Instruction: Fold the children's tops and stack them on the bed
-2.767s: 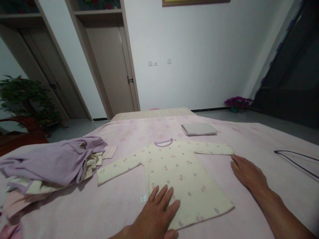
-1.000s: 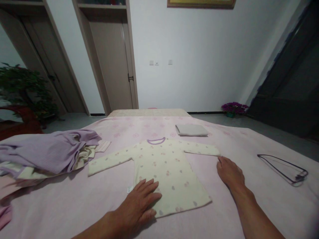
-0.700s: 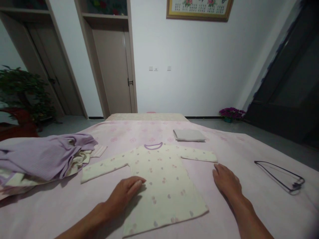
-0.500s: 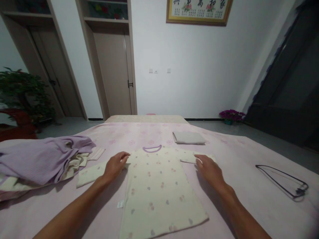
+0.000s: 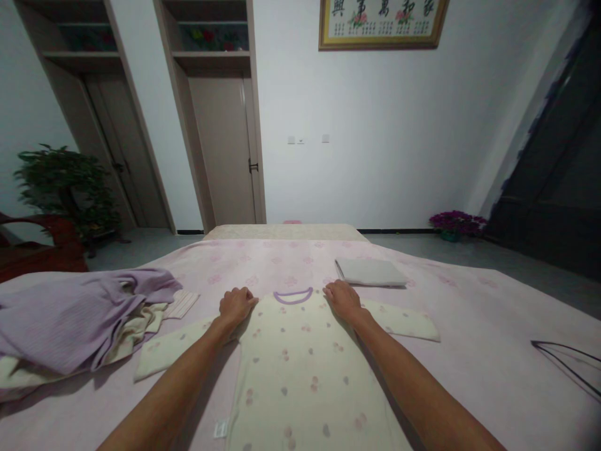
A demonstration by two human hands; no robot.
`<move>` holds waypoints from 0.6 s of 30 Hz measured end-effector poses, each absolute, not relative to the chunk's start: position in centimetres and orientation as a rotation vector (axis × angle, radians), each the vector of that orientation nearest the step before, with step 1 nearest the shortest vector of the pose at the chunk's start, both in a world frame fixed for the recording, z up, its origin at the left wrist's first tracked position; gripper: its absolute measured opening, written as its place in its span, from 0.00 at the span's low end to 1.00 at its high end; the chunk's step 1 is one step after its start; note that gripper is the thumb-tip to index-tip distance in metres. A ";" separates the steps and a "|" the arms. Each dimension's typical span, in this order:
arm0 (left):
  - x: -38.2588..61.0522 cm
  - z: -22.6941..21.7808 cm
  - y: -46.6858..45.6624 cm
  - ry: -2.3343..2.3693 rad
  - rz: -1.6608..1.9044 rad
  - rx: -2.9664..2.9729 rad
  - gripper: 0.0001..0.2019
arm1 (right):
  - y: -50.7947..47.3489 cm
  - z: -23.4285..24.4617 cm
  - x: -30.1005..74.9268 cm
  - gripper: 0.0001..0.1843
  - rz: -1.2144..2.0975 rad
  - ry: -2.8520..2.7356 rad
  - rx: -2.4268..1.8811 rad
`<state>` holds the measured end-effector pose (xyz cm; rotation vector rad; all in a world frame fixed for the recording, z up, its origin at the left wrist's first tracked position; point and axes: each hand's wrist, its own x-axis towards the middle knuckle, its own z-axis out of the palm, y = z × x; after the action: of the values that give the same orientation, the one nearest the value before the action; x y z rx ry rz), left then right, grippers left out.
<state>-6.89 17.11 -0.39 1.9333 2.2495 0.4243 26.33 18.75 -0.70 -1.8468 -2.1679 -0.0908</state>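
Observation:
A pale cream long-sleeved shirt [image 5: 300,363] with small heart and cherry-like prints lies spread flat, its lilac collar [image 5: 293,297] away from me. At the shirt's left shoulder my left hand [image 5: 237,307] is closed, fingers curled on the fabric edge. My right hand [image 5: 344,300] pinches the right shoulder close to the collar. Both sleeves stretch out sideways, partly covered by my forearms. A white label [image 5: 220,429] sticks out at the lower left side seam.
On the left is a heap of lilac and cream clothes [image 5: 84,319]. A folded grey cloth [image 5: 373,272] lies beyond my right hand, and a black clothes hanger [image 5: 563,360] is at the right edge. Everything rests on a pink flowered sheet [image 5: 469,388].
My right hand has moved left from the right sleeve to the shoulder by the collar. My left hand has shifted slightly inward at the left shoulder. The view has tilted slightly up.

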 end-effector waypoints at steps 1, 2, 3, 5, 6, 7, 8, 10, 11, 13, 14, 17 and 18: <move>-6.8 -0.3 17.2 2.239 0.419 1.936 0.12 | 19.1 -0.9 26.4 0.15 -0.095 -2.161 -1.849; -6.8 -0.3 17.4 2.227 0.415 1.939 0.11 | 19.5 -1.1 26.4 0.14 -0.097 -2.155 -1.848; -6.8 -0.2 17.5 2.214 0.413 1.942 0.10 | 19.8 -1.3 26.5 0.13 -0.097 -2.150 -1.843; -6.8 -0.3 17.7 2.181 0.413 1.952 0.09 | 20.2 -1.6 26.7 0.11 -0.095 -2.150 -1.821; -6.8 -0.3 17.8 2.164 0.415 1.957 0.09 | 20.4 -1.7 26.8 0.10 -0.094 -2.153 -1.806; -6.8 -0.4 17.9 2.151 0.418 1.963 0.09 | 20.5 -1.8 26.8 0.10 -0.096 -2.156 -1.791; -6.9 -0.5 18.0 2.139 0.421 1.970 0.09 | 20.5 -1.9 26.9 0.09 -0.101 -2.157 -1.777; -6.9 -0.7 18.3 2.124 0.430 1.992 0.09 | 20.5 -2.1 26.9 0.09 -0.111 -2.156 -1.752; -6.9 -0.8 18.4 2.120 0.435 2.007 0.09 | 20.6 -2.2 26.9 0.08 -0.115 -2.152 -1.746; -6.8 -0.8 18.9 2.122 0.446 2.038 0.09 | 20.7 -2.2 27.0 0.08 -0.125 -2.134 -1.755; -6.7 -0.8 19.2 2.127 0.448 2.052 0.08 | 20.9 -2.2 27.1 0.09 -0.131 -2.120 -1.770; -6.2 -0.4 20.4 2.154 0.435 2.087 0.09 | 21.5 -2.0 27.4 0.10 -0.150 -2.087 -1.828; -5.9 -0.2 20.8 2.162 0.424 2.100 0.09 | 21.7 -1.9 27.5 0.10 -0.154 -2.086 -1.846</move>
<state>-5.91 20.80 -0.22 2.1000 2.1623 0.4242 27.54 21.66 -1.91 -1.8463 -2.0857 -0.1543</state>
